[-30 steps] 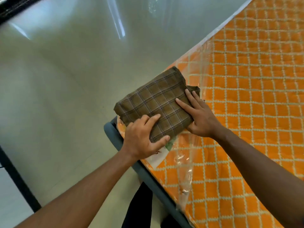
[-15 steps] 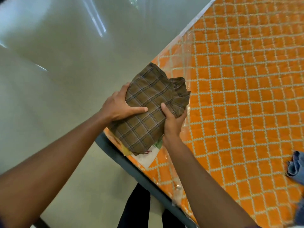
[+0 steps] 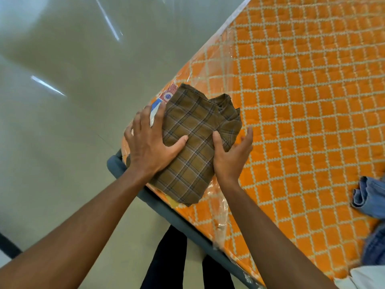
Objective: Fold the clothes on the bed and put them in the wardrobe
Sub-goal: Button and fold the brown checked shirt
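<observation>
We look down from head height at the near left corner of a bed [image 3: 302, 97], whose orange mattress with a cream diamond grid is wrapped in clear plastic. A folded brown plaid shirt [image 3: 193, 151] lies on that corner, running from near to far, its bunched collar end at the far right. Both hands flank it, one on each long side.

The left hand [image 3: 149, 146] sits at the shirt's left edge. Its fingers are straight and spread, pointing away from us along that edge and over the plastic, while its thumb reaches right and presses flat on top of the cloth. It grips nothing.

The right hand [image 3: 231, 158] sits at the shirt's right edge, palm turned toward the cloth. Its thumb lies on top of the fabric, and its fingers are loosely cupped and raised just beside the shirt's right side; a fold of cloth sits in the crook between thumb and fingers. The hand is largely open, and we cannot tell whether the fingers touch the cloth.

A printed label [image 3: 166, 97] shows under the plastic, just beyond the left fingertips. A grey-blue bed frame [image 3: 166, 207] edges the mattress below the shirt. Well apart, at the right edge, lies a blue denim garment [image 3: 367, 197], with a white cloth [image 3: 366, 276] nearer us. A pale glossy floor [image 3: 62, 132] fills the left side, and dark trouser legs [image 3: 166, 257] show below.
</observation>
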